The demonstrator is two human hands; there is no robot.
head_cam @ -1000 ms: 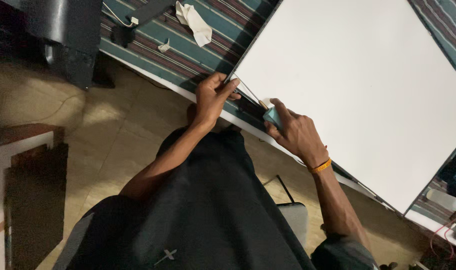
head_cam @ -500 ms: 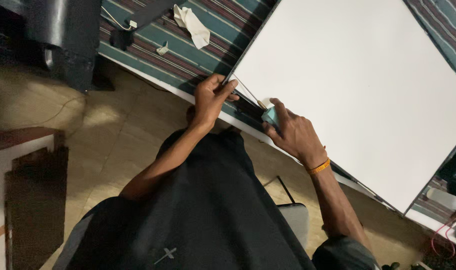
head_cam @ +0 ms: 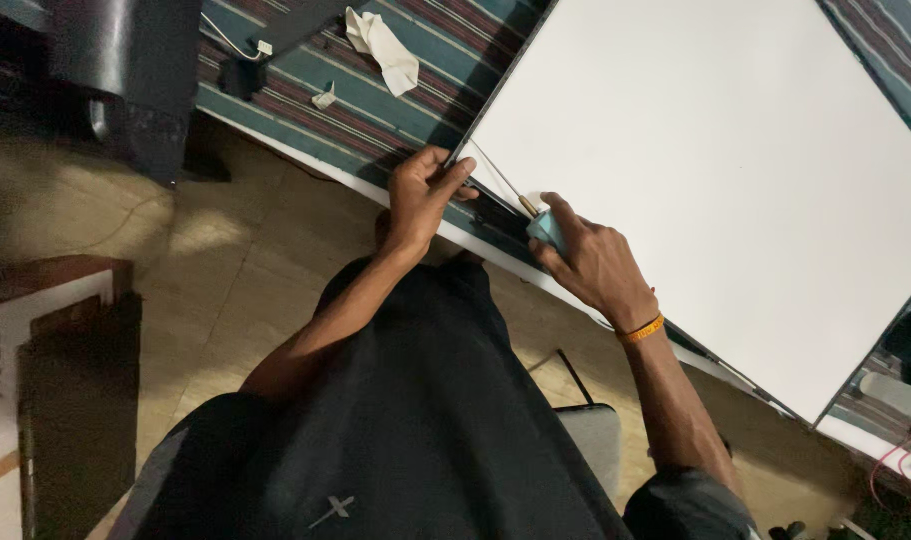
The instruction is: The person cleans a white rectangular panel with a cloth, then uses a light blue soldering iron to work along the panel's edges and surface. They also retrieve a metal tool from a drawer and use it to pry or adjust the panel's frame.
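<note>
1. Large white panel [head_cam: 706, 170] lies flat on the striped cloth of the table [head_cam: 306, 135], its near corner at the table edge in front of me.
2. My left hand [head_cam: 423, 195] is closed on that corner, thumb and fingers pinching the dark frame edge.
3. My right hand [head_cam: 591, 262] grips a light blue tool handle [head_cam: 548, 232]; its thin metal shaft [head_cam: 498, 180] lies along the white face toward the corner.
4. Progress, as I judge it: the work is at one corner only. The rest of the frame looks seated and untouched, so most of the edge is left.
5. Crumpled white rag [head_cam: 384, 48] and a dark block [head_cam: 238, 78] lie further along the table, well apart from my hands.
</note>
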